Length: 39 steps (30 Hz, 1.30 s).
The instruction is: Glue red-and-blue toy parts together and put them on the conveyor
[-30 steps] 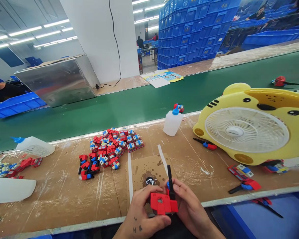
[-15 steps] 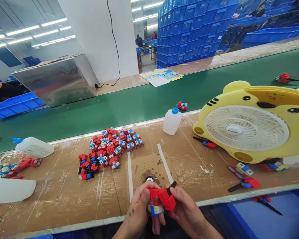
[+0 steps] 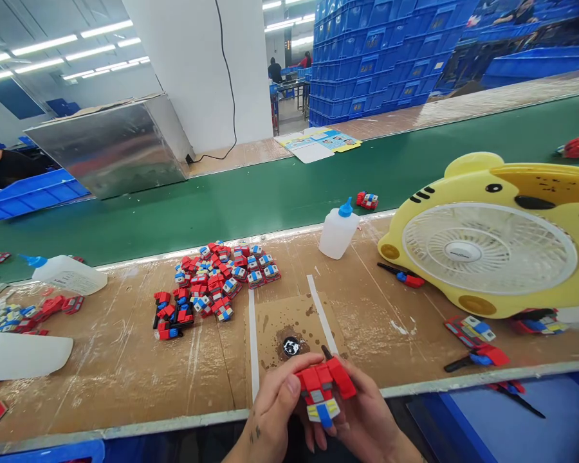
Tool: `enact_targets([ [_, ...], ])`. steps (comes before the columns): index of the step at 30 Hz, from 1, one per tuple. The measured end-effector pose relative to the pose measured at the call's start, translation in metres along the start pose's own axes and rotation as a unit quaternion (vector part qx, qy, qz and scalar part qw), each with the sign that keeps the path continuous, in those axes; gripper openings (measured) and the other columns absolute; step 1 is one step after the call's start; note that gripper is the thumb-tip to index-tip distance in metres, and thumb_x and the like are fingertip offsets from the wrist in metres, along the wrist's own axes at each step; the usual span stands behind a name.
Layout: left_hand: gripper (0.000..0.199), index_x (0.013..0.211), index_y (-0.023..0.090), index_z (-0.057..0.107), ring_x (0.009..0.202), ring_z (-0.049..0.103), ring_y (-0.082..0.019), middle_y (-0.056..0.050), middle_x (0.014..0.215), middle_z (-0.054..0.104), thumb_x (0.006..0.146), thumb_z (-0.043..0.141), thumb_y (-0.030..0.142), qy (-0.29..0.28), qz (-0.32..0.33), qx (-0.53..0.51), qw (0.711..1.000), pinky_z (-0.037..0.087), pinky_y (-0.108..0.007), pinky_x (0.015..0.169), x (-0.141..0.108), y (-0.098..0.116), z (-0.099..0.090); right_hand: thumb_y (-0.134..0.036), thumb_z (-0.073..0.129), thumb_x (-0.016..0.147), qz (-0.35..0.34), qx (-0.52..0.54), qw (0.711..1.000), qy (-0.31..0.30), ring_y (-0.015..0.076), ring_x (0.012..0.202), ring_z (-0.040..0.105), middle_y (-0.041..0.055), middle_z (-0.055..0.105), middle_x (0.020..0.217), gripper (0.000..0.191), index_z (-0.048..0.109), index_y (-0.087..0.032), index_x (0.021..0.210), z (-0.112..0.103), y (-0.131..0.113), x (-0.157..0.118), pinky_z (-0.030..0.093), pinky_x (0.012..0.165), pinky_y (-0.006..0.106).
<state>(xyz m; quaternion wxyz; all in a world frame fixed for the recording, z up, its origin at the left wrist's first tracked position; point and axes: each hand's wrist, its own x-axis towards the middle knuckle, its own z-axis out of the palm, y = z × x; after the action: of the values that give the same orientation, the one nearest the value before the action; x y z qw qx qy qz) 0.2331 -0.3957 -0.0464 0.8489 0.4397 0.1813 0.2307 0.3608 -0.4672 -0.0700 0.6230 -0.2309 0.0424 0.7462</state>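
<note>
Near the front edge of the bench, my left hand is closed around the side of a red, white and blue toy robot body, thumb on its front. My right hand grips the red toy robot arm at the body's other side. A dark tip of that arm sticks up beside my right fingers. Behind my hands, a small round black dish with white liquid or foam stands on a stained cardboard piece between two white tape strips. Some fingertips are hidden beneath the toy.
A pile of toy parts lies left of the cardboard. A white squeeze bottle stands behind, and a yellow fan at right has more parts around it. The green conveyor belt runs across the back.
The toy has turned in my hands and moved slightly right; its front now faces up more. My right fingers have shifted around the arm. The black dish has come into fuller view.
</note>
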Motion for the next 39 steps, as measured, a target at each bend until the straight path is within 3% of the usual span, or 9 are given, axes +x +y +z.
enact_targets([
  [5, 0.061, 0.131, 0.01, 0.059, 0.052, 0.068, -0.015, -0.012, 0.074, 0.075, 0.096, 0.049, 0.058, 0.001, -0.004, 0.025, 1.0, 0.048, -0.018, 0.043, 0.0, 0.002, 0.0, -0.062, 0.074, 0.073, -0.001, -0.008, 1.0, 0.01, 0.0175, 0.038, 0.055, -0.0014, 0.054, 0.037, 0.049, 0.073, -0.014, 0.068, 0.004, -0.002, -0.004, 0.047, 0.045, 0.029],
  [12, 0.064, 0.133, 0.009, 0.055, 0.057, 0.069, -0.018, -0.014, 0.079, 0.075, 0.094, 0.05, 0.06, 0.003, -0.02, 0.021, 1.0, 0.047, -0.019, 0.044, 0.0, 0.003, 0.001, -0.061, 0.076, 0.072, -0.001, -0.015, 1.0, 0.025, 0.0156, 0.038, 0.054, -0.0013, 0.053, 0.038, 0.05, 0.072, -0.011, 0.063, 0.003, -0.002, -0.002, 0.045, 0.043, 0.026],
  [18, 0.059, 0.133, 0.012, 0.053, 0.059, 0.069, -0.016, -0.014, 0.081, 0.075, 0.096, 0.049, 0.058, -0.021, 0.009, 0.008, 1.0, 0.047, -0.017, 0.047, 0.001, 0.005, 0.003, -0.058, 0.074, 0.075, -0.01, -0.002, 1.0, 0.02, 0.0149, 0.04, 0.055, -0.0006, 0.054, 0.039, 0.049, 0.069, -0.013, 0.058, 0.002, -0.001, -0.002, 0.038, 0.042, 0.022],
  [23, 0.081, 0.139, 0.02, 0.045, 0.073, 0.071, -0.018, -0.01, 0.09, 0.074, 0.074, 0.079, 0.054, -0.039, 0.021, 0.072, 0.996, 0.05, -0.02, 0.057, -0.001, 0.008, 0.001, -0.056, 0.08, 0.072, -0.018, 0.013, 0.999, 0.023, 0.0105, 0.039, 0.05, -0.0036, 0.052, 0.038, 0.044, 0.072, -0.013, 0.064, 0.01, -0.004, -0.002, 0.034, 0.043, 0.019],
  [25, 0.088, 0.14, 0.021, 0.046, 0.082, 0.071, -0.022, -0.009, 0.093, 0.075, 0.066, 0.088, 0.047, -0.004, 0.008, 0.196, 0.981, 0.054, -0.025, 0.068, -0.003, 0.012, -0.001, -0.052, 0.085, 0.068, -0.026, 0.02, 0.999, 0.032, 0.0065, 0.037, 0.043, -0.0045, 0.052, 0.038, 0.041, 0.074, -0.013, 0.066, 0.013, -0.006, -0.004, 0.033, 0.042, 0.018],
  [28, 0.081, 0.132, 0.023, 0.056, 0.092, 0.069, -0.025, -0.008, 0.1, 0.074, 0.062, 0.089, 0.045, 0.064, 0.039, 0.392, 0.917, 0.053, -0.035, 0.088, -0.003, 0.02, -0.004, -0.05, 0.088, 0.065, -0.039, 0.03, 0.997, 0.053, 0.0034, 0.035, 0.035, -0.005, 0.055, 0.041, 0.039, 0.072, -0.014, 0.065, 0.014, -0.006, -0.006, 0.024, 0.038, 0.016],
  [30, 0.074, 0.126, 0.025, 0.061, 0.098, 0.067, -0.026, -0.007, 0.107, 0.072, 0.061, 0.089, 0.046, 0.088, 0.077, 0.455, 0.883, 0.052, -0.036, 0.092, -0.002, 0.025, -0.004, -0.049, 0.088, 0.065, -0.052, 0.023, 0.996, 0.066, 0.0035, 0.036, 0.036, -0.0053, 0.056, 0.045, 0.038, 0.07, -0.016, 0.067, 0.014, -0.006, -0.006, 0.022, 0.038, 0.016],
  [34, 0.063, 0.118, 0.025, 0.065, 0.1, 0.067, -0.025, -0.007, 0.112, 0.07, 0.065, 0.086, 0.049, 0.075, 0.137, 0.462, 0.873, 0.054, -0.03, 0.085, 0.004, 0.033, -0.004, -0.049, 0.084, 0.071, -0.077, -0.006, 0.994, 0.075, 0.0046, 0.038, 0.04, -0.0057, 0.057, 0.049, 0.037, 0.066, -0.018, 0.072, 0.016, -0.006, -0.007, 0.023, 0.038, 0.016],
  [39, 0.059, 0.117, 0.026, 0.063, 0.106, 0.067, -0.024, -0.006, 0.116, 0.07, 0.067, 0.086, 0.048, 0.035, 0.153, 0.448, 0.88, 0.051, -0.03, 0.094, 0.007, 0.034, -0.006, -0.047, 0.083, 0.073, -0.085, -0.006, 0.993, 0.084, 0.0059, 0.037, 0.04, -0.0045, 0.059, 0.05, 0.035, 0.066, -0.017, 0.071, 0.018, -0.006, -0.008, 0.024, 0.038, 0.018],
])
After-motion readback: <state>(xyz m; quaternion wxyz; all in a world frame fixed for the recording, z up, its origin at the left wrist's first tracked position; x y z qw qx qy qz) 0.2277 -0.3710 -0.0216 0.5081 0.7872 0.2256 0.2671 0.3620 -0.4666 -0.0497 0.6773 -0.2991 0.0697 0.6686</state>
